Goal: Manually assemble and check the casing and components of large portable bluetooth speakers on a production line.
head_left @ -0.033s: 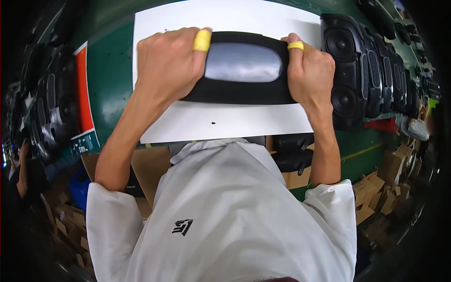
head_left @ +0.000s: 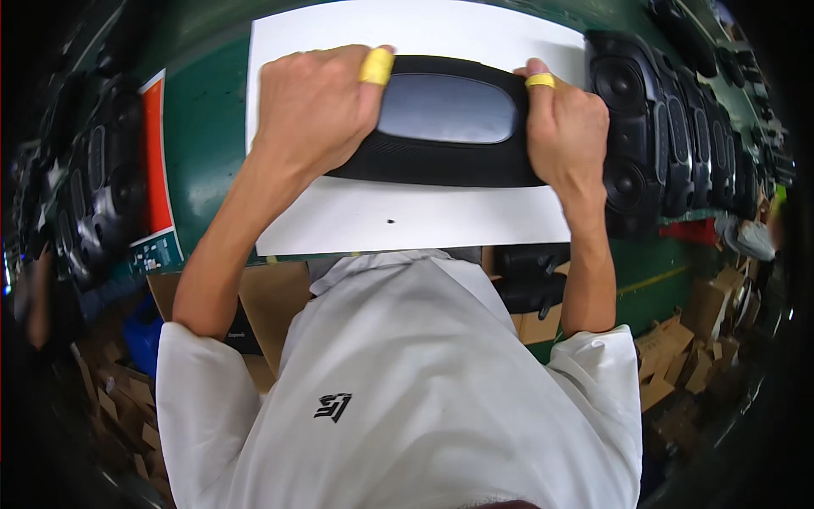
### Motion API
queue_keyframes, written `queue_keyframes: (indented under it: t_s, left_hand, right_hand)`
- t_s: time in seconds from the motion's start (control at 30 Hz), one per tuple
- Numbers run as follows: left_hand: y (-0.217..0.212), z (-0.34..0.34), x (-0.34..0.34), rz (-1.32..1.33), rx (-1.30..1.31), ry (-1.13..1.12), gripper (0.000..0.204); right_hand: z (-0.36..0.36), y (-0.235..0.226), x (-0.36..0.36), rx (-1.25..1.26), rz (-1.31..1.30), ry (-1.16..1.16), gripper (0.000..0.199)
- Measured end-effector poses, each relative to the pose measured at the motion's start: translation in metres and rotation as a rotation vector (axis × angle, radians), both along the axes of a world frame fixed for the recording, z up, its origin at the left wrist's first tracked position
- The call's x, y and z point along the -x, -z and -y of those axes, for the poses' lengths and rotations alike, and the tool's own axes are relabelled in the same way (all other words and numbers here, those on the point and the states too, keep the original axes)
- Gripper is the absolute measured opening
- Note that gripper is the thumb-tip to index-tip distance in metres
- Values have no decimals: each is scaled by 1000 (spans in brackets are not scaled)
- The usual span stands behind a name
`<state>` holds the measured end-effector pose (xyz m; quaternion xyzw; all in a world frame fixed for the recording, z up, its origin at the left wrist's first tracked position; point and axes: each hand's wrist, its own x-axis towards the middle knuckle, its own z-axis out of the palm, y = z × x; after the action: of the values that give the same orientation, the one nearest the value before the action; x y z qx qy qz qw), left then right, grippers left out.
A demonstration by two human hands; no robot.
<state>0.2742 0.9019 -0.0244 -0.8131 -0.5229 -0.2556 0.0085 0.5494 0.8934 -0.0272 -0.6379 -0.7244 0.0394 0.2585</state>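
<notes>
A black speaker grille (head_left: 441, 163), fabric-like and long, with a glossy grey oval panel (head_left: 448, 108) in its middle, lies over a white sheet (head_left: 339, 216). My left hand (head_left: 318, 106) is closed round its left end, and my right hand (head_left: 566, 127) grips the right end. Both thumbs have yellow tape on them and press along the upper side. The fingers curl out of sight, so what lies under the grille is hidden. A small dark speck (head_left: 391, 221) rests on the sheet nearer to me.
Black speaker housings (head_left: 626, 127) with round drivers stand in a row at the right. More black housings (head_left: 97, 187) are at the left, beyond an orange-red sheet (head_left: 156, 161) on the green table (head_left: 202, 127). Cardboard boxes (head_left: 666, 356) lie below at the right, others at lower left.
The grille, my hands and the white sheet all appear slightly farther right in the picture, along with the surroundings. Both hands keep their hold.
</notes>
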Motion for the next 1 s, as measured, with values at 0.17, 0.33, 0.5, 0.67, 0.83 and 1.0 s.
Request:
queue_keyframes:
  t_s: [0.17,0.33,0.5,0.67,0.83,1.0]
  left_hand:
    - [5,-15,25,147,271,48,35]
    - [0,-26,27,126,476,-5,40]
    - [12,-36,32,208,410,48,42]
    - [15,-22,28,149,330,58,38]
    - [4,-5,22,294,317,46,33]
    - [-2,3,24,304,379,-9,35]
  right_hand:
    - [-4,-15,7,114,-30,15,62]
    - [-2,-15,50,-291,136,-271,43]
    - [1,-14,99,-204,237,-306,37]
    - [1,-10,101,-158,154,-306,30]
    - [3,-3,91,-313,120,-333,30]
    - [10,-4,75,-274,59,-347,37]
